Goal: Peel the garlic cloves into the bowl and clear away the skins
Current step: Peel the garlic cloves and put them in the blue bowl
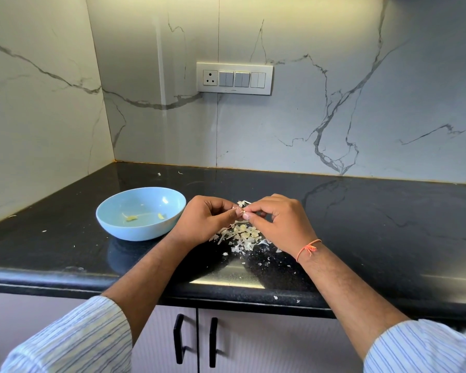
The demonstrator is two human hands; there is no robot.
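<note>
Head view: left hand and right hand together pinch one garlic clove above skins on desk; bowl left.

Both forearms reach forward, striped sleeves pushed back. The left hand and right hand meet fingertip to fingertip, fingers curled in a pinch; a thread circles the right wrist.

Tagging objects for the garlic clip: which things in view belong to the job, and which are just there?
Job:
- left hand and right hand, pinching a garlic clove between them
- blue bowl, two peeled cloves inside
- skin pile on the countertop

Just there:
- switch panel
- cabinet handles
- orange wrist thread
</note>
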